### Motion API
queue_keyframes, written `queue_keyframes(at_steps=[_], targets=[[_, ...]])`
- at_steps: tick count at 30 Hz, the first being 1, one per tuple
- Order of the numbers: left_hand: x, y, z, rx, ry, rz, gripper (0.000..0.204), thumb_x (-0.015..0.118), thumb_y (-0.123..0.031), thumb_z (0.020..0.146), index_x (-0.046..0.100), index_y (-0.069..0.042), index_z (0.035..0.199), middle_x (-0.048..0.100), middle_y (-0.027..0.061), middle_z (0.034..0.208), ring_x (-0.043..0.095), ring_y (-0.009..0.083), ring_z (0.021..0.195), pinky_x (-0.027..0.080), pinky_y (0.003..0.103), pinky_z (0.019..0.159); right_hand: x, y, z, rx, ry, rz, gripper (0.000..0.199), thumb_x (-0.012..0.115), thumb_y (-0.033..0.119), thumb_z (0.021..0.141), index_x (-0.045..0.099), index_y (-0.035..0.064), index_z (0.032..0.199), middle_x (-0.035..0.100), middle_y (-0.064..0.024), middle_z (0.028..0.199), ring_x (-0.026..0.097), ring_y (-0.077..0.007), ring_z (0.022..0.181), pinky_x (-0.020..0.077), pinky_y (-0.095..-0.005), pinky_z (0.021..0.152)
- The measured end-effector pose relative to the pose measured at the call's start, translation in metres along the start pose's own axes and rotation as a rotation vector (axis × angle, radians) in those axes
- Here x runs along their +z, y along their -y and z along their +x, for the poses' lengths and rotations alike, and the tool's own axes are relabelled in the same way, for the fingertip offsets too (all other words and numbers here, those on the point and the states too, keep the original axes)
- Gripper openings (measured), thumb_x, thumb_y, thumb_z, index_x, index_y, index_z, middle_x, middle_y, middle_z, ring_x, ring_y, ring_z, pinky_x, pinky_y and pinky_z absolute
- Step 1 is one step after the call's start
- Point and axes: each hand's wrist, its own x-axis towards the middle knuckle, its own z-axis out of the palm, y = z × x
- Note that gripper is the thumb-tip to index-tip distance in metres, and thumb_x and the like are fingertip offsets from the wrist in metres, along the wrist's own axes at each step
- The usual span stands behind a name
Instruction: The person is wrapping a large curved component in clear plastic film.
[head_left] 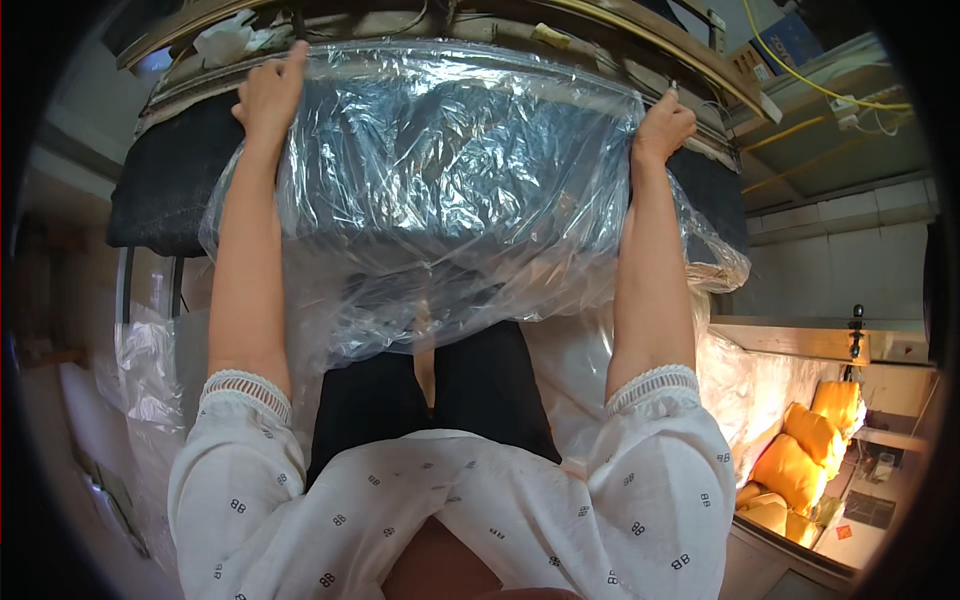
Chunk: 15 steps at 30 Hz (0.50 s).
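Looking down from the head view, the nearest things are the white patterned blouse (450, 510) with lace-trimmed cuffs and, just beyond it, black trousers (440, 395); both forearms rise from there toward the work. A clear plastic bag (450, 190), crinkled and shiny, is being drawn over a dark, flat cushion-like pad (165, 185) that lies across a stand ahead of the person, its uncovered left end showing beyond the film. The bag's loose open skirt hangs down toward the knees. The left hand (268, 95) lies on the far left corner of the film with its fingers extended, pressing or pinching the edge; whether it truly grips is not clear. The right hand (662, 125) is clenched around the far right corner of the plastic. By the look of it, the step in hand is pulling the bag along the pad, and the move that follows calls for an even tug on both corners so the thin film slides without snagging or tearing. Farther off, a curved wooden frame (640, 45) arcs behind the pad, and yellow cushions (810, 440) sit low at the right.
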Motion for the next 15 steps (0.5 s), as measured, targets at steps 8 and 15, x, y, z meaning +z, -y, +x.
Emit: queue_keyframes(at_steps=[8,15], targets=[[-0.07,0.068,-0.023,0.31,-0.059,-0.522,0.028,0.053,-0.03,0.091,0.057,-0.002,0.088,0.052,0.001,0.072,0.045,0.0077,0.071,0.038,0.022,0.067,-0.092,0.018,-0.023,-0.428,0.837,0.067,0.021,0.063,0.024,0.083,0.06,0.0038,0.081,0.057,-0.0029,0.082,0.052,-0.0143,0.076,0.0406,-0.0246,0.072],[-0.137,0.093,-0.056,0.388,-0.371,-0.012,0.023,0.057,-0.022,0.088,0.061,-0.002,0.098,0.061,0.0072,0.089,0.057,0.0163,0.082,0.043,0.028,0.075,-0.136,0.077,-0.067,-0.1,1.261,0.483,0.013,0.055,0.018,0.09,0.049,0.0075,0.085,0.041,0.0074,0.074,0.035,-0.0022,0.067,0.03,-0.0172,0.06]])
